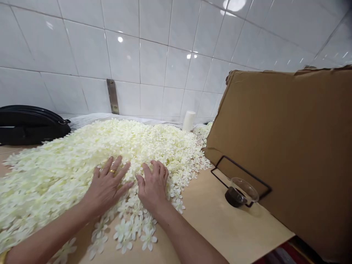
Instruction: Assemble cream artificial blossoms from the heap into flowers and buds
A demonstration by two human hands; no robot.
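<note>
White tiles (pixel 154 60) line the wall behind the brown table (pixel 209 205); I see pale flowers (pixel 90 146) heaped toward its back edge. The left hand (pixel 103 187) lies on them, fingers spread wide; the right hand (pixel 153 187) touches them, fingers narrower, thumb apart.

The left hand (pixel 106 187) and right hand (pixel 153 187) rest on a flower heap (pixel 82 154) that runs ahead and over leftward to a bag (pixel 24 126). Beyond them, rightward, a cylinder (pixel 189 121) stands near the wall (pixel 154 58). To their right, a wire stand (pixel 246 172) sits before a cardboard panel (pixel 286 139).
</note>
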